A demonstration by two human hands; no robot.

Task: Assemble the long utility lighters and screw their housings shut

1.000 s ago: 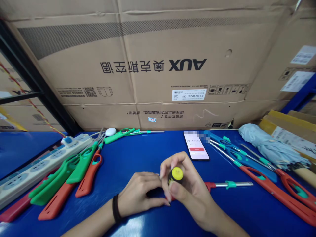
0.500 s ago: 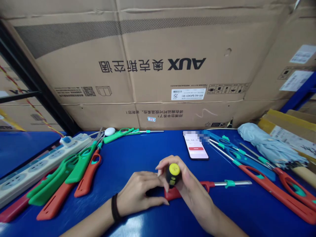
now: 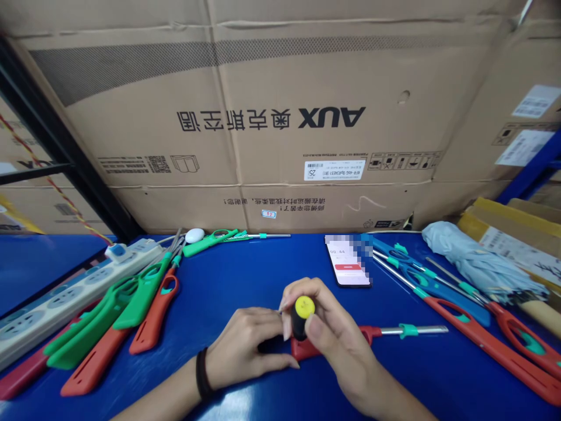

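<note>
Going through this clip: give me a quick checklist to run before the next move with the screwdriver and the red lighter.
1. Right hand firmly gripping the yellow-capped screwdriver: ok.
2. Left hand in contact with the red utility lighter: cannot tell, the hands hide the contact.
3. Screwdriver tip placed on the lighter: cannot tell, the fingers hide it.
4. Lighter lying flat on the blue workbench: ok.
5. Phone apart from the hands: ok.
</note>
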